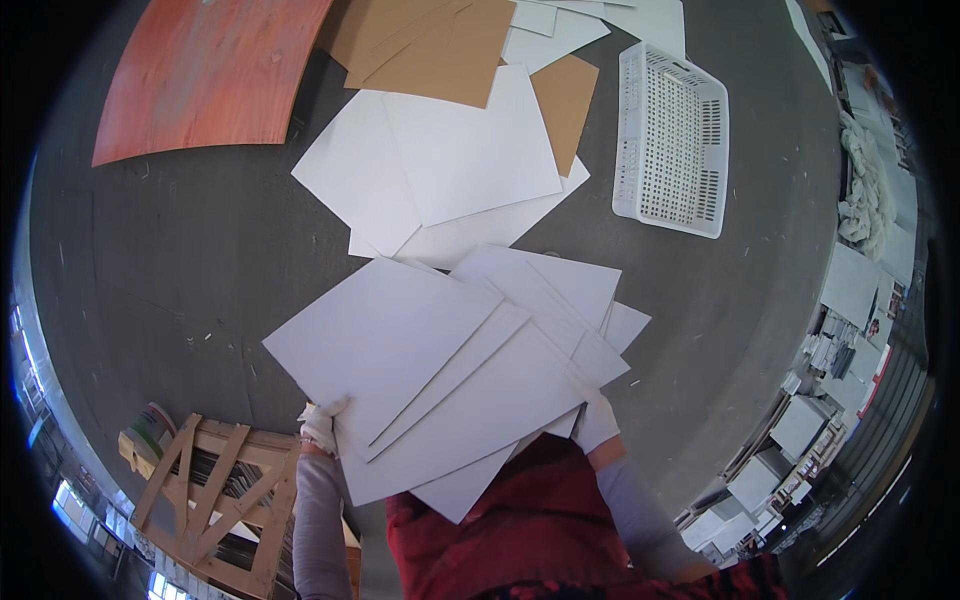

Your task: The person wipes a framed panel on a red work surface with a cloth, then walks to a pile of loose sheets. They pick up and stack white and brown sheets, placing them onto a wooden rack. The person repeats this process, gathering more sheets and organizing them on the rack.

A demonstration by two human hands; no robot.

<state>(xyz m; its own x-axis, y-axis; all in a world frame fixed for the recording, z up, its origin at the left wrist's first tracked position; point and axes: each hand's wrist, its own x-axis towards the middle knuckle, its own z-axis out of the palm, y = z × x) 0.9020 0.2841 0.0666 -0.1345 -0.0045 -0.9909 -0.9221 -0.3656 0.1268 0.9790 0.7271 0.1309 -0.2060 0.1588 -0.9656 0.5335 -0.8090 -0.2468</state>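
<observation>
A fanned-out pile of white board sheets (430, 340) spreads in front of my body, its pieces overlapping at different angles. My left hand (320, 427), in a white glove, grips the pile's left edge with the thumb on top. At the right edge, my gloved right hand (597, 422) holds on with its thumb side over the sheets; the fingers beneath are hidden. Just beyond lie more white sheets (470, 150), partly overlapped by brown sheets (430, 45).
A white perforated plastic basket (672, 140) stands on the grey floor (180, 250) at the far right. A reddish wood-grained panel (210, 80) lies far left. Near left is a wooden crate (215, 500) beside a round roll (150, 430). Stacked materials (790, 440) line the right side.
</observation>
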